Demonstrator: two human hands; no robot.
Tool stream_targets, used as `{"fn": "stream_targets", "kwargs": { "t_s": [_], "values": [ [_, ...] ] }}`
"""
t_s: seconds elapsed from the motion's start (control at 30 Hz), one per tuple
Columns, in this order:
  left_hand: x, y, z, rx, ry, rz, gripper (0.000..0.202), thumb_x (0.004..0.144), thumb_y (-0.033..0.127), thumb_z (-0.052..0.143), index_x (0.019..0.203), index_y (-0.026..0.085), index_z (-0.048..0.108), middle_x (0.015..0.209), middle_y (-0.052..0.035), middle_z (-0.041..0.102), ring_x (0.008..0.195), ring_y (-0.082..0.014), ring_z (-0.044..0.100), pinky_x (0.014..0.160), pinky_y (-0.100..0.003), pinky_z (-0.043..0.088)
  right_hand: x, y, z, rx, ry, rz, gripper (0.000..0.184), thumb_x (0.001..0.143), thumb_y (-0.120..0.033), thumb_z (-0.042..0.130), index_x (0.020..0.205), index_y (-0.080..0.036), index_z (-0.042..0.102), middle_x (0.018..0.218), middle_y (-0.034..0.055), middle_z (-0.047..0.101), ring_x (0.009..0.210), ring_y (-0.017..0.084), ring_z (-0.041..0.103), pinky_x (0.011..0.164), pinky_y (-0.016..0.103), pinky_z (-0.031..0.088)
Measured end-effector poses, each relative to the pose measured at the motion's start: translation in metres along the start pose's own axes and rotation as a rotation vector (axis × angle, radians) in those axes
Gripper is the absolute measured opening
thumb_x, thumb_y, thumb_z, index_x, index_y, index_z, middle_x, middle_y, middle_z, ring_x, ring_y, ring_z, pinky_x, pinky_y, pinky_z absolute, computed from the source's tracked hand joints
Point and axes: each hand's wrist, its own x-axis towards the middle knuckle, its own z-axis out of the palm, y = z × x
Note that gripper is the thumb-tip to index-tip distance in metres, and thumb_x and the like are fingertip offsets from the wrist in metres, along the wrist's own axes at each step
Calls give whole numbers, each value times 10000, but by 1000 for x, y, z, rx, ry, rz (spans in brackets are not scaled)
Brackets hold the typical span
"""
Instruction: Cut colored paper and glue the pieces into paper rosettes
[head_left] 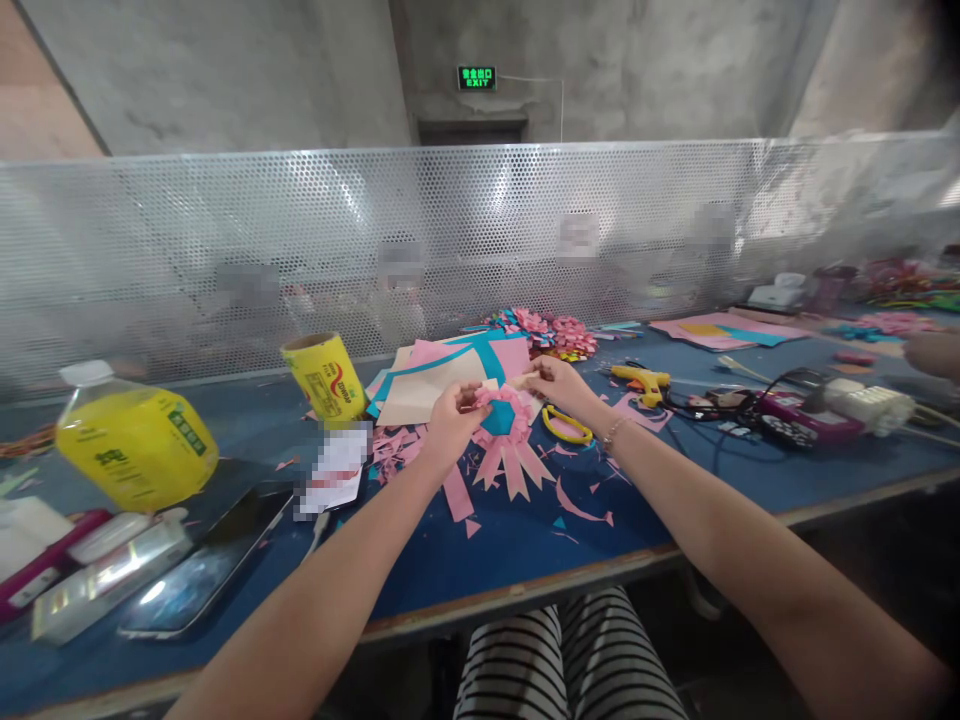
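Note:
A pink paper rosette (504,425) with a blue centre and pink ribbon tails lies on the blue table (675,500). My left hand (448,425) is closed on the rosette's left rim, fingers curled. My right hand (559,385) pinches the rosette's upper right edge between thumb and fingers; a thin bracelet sits on that wrist. Sheets of pink, blue and cream paper (442,375) lie just behind both hands. Pink scraps (577,510) are scattered in front.
Yellow scissors (566,425) and a yellow glue gun (641,380) lie right of the rosette. A yellow bottle (135,440), a yellow tape roll (326,375), a phone (202,565) and boxes sit left. Cables and tools (787,410) lie right. A perforated screen (480,230) stands behind.

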Motion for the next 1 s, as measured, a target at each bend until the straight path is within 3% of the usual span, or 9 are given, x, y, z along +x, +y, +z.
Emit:
{"fn": "stream_targets", "kwargs": {
  "t_s": [0.2, 0.53, 1.0],
  "values": [
    [1, -1, -1, 45, 10, 48, 340, 595, 144, 652, 921, 155, 557, 915, -48, 608, 784, -128, 570, 698, -266, 464, -6, -6, 4, 93, -137, 46, 102, 632, -190, 546, 732, -177, 529, 664, -14, 590, 613, 103, 564, 601, 251, 480],
    [0, 1, 2, 122, 59, 55, 336, 585, 145, 658, 896, 162, 532, 841, -21, 595, 742, -122, 550, 669, -258, 446, -12, -7, 11, 253, -272, 130, 111, 639, -188, 571, 746, -172, 548, 586, -66, 487, 498, 43, 465, 506, 184, 415],
    [0, 0, 1, 138, 69, 45, 325, 579, 183, 651, 880, 166, 531, 795, -13, 558, 722, -123, 525, 659, -258, 428, -15, -16, 9, 301, -280, 181, 228, 607, -219, 645, 809, -167, 553, 650, -48, 512, 531, 42, 469, 522, 183, 417]
  ]
}}
